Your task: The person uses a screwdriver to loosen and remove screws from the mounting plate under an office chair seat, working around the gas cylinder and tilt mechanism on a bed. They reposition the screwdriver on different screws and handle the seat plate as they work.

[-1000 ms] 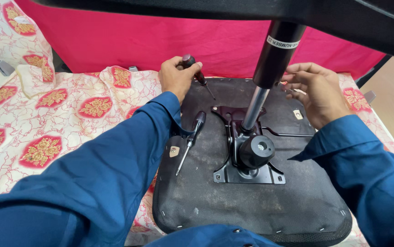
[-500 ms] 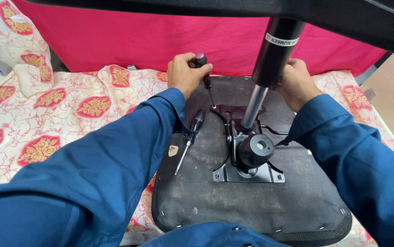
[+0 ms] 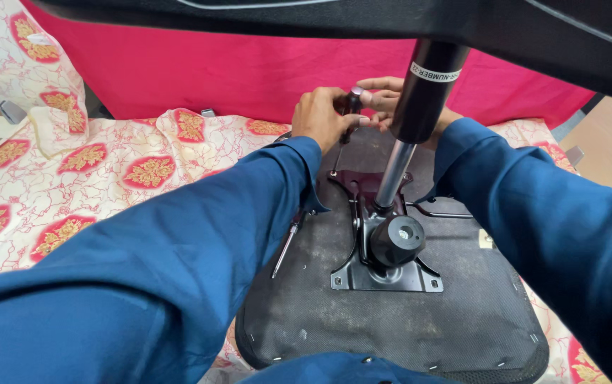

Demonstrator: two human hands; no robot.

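Head view: an upturned chair seat, black and dusty, lies on a flowered sheet with a bright pink cloth behind it at twelve o'clock. A metal plate is fixed at the seat's middle, and from it a gas cylinder rises, silver below and black above, tilting towards one o'clock. A round black knob sits on the plate at the foot of the cylinder.

The left hand is at the seat's far edge, at about twelve o'clock, fingers closed around the dark handle of a screwdriver. The tool stands nearly upright, its shaft pointing down to the plate's far end. The right hand lies just beside it at one o'clock, fingers bent and touching the top of the handle; the cylinder hides much of this hand, so I cannot tell how firmly it grips.

A second screwdriver lies loose on the seat at nine o'clock from the plate, partly under the left sleeve.
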